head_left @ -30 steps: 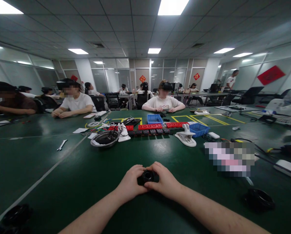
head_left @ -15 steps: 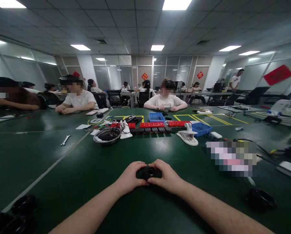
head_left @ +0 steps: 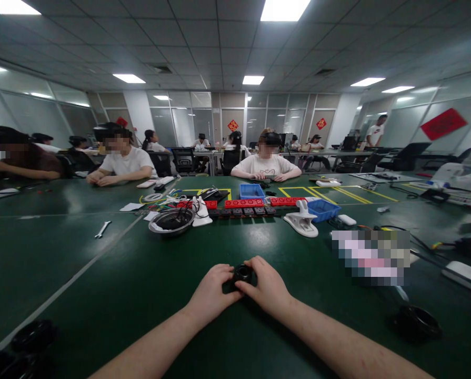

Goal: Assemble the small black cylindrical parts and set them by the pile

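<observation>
Green tabletop (head_left: pixel 112 284); black ring (head_left: pixel 239 276) between left hand (head_left: pixel 208 289) and right hand (head_left: pixel 270 287); both gripping its sides.

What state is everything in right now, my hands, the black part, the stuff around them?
Black part: held, round opening visible
Right hand: thumb and fingers closed on it
Left hand: curled at its other side, contact unclear
Wrench: lying flat, unheld
Metal bowl: upright, not empty
Nearer blue tray: open-topped
Ceiling light: on
</observation>
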### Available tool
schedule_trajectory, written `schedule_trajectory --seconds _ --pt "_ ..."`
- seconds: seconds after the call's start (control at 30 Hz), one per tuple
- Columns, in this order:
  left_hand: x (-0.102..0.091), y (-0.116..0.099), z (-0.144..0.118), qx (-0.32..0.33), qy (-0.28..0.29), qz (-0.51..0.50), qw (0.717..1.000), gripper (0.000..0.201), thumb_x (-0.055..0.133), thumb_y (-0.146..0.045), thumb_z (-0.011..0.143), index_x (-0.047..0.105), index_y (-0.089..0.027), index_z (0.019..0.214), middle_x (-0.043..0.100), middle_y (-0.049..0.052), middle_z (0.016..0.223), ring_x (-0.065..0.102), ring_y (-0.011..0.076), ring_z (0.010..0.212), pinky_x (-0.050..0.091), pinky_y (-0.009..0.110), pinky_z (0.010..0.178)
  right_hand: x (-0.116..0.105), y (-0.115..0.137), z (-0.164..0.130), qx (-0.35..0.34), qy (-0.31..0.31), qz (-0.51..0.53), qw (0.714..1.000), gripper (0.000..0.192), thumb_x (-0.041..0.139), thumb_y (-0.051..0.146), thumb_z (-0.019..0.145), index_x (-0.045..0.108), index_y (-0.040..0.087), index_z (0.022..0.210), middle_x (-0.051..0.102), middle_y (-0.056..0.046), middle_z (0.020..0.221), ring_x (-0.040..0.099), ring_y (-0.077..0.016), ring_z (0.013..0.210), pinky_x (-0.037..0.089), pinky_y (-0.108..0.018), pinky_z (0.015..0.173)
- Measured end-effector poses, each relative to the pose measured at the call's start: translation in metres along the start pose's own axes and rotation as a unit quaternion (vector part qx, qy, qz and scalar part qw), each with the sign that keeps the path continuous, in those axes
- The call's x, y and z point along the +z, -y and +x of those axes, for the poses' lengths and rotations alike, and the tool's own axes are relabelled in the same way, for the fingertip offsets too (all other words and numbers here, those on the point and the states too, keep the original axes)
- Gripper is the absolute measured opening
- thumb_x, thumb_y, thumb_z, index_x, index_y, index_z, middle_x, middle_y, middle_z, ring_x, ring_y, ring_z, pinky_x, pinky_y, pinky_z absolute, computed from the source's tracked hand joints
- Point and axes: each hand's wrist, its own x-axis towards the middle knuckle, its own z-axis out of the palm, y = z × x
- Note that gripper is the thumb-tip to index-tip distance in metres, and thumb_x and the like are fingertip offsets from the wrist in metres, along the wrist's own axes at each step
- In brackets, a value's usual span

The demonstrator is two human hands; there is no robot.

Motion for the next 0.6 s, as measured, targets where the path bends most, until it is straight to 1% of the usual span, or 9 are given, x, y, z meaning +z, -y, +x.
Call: schedule_trajectory --seconds 0.17,0.23,0.33,0.4,0.5,0.53,0.6 --pt "0.004 -0.003 0.000 -0.015 -0.007 0.007 1.000 0.028 0.063 -0.036 0.063 0.064 -0.021 0.087 0.056 0.006 0.108 0.041 0.0234 0.109 0.031 0.038 0.094 0.001 0.001 0.000 0.003 -0.006 0.011 1.000 0.031 0.061 0.030 0.065 0.050 0.016 0.091 0.051 -0.005 0.088 0.049 -0.0182 0.083 0.041 -0.031 0.073" --pt "0.006 -0.004 0.000 -0.025 -0.004 0.008 1.000 0.030 0.062 -0.036 0.064 0.063 -0.021 0.090 0.057 0.006 0.107 0.042 0.0243 0.109 0.029 0.041 0.094 0.003 0.001 -0.001 0.003 -0.010 0.023 1.000 0.031 0.061 0.029 0.065 0.050 0.016 0.090 0.050 -0.005 0.088 0.049 -0.0181 0.083 0.041 -0.031 0.074" --pt "0.011 -0.005 0.001 -0.049 0.003 0.012 0.999 0.034 0.062 -0.029 0.062 0.060 -0.025 0.096 0.059 0.003 0.104 0.042 0.0261 0.109 0.020 0.048 0.097 0.004 0.003 -0.003 -0.002 -0.008 0.043 0.999 0.031 0.063 0.028 0.064 0.050 0.016 0.089 0.050 -0.005 0.087 0.048 -0.0176 0.082 0.040 -0.031 0.074" --pt "0.012 -0.004 0.001 -0.058 0.008 0.008 0.998 0.039 0.063 -0.022 0.060 0.059 -0.025 0.098 0.060 0.002 0.103 0.041 0.0262 0.110 0.018 0.048 0.098 0.003 0.005 -0.004 -0.008 0.004 0.056 0.998 0.032 0.064 0.028 0.062 0.051 0.016 0.089 0.049 -0.004 0.087 0.048 -0.0171 0.081 0.040 -0.031 0.073" --pt "0.007 0.000 0.002 -0.029 0.035 -0.023 0.999 0.044 0.066 -0.023 0.057 0.058 -0.024 0.100 0.057 0.002 0.108 0.037 0.0246 0.113 0.025 0.040 0.097 -0.005 0.005 -0.003 -0.030 0.046 0.080 0.995 0.032 0.066 0.028 0.061 0.052 0.018 0.088 0.049 -0.002 0.086 0.048 -0.0159 0.079 0.040 -0.029 0.071" --pt "0.003 0.002 0.002 -0.009 0.055 -0.034 0.998 0.047 0.068 -0.026 0.056 0.057 -0.024 0.102 0.056 0.002 0.110 0.035 0.0244 0.115 0.026 0.038 0.097 -0.009 0.005 -0.002 -0.042 0.068 0.089 0.993 0.032 0.066 0.027 0.060 0.053 0.018 0.088 0.049 -0.002 0.085 0.048 -0.0155 0.079 0.040 -0.028 0.070" --pt "-0.004 0.006 0.003 0.033 0.107 -0.044 0.993 0.052 0.069 -0.033 0.055 0.055 -0.026 0.105 0.051 0.001 0.116 0.031 0.0249 0.117 0.023 0.039 0.099 -0.017 0.006 0.001 -0.076 0.124 0.107 0.984 0.035 0.068 0.023 0.059 0.054 0.019 0.090 0.050 -0.001 0.084 0.049 -0.0148 0.078 0.040 -0.027 0.068"
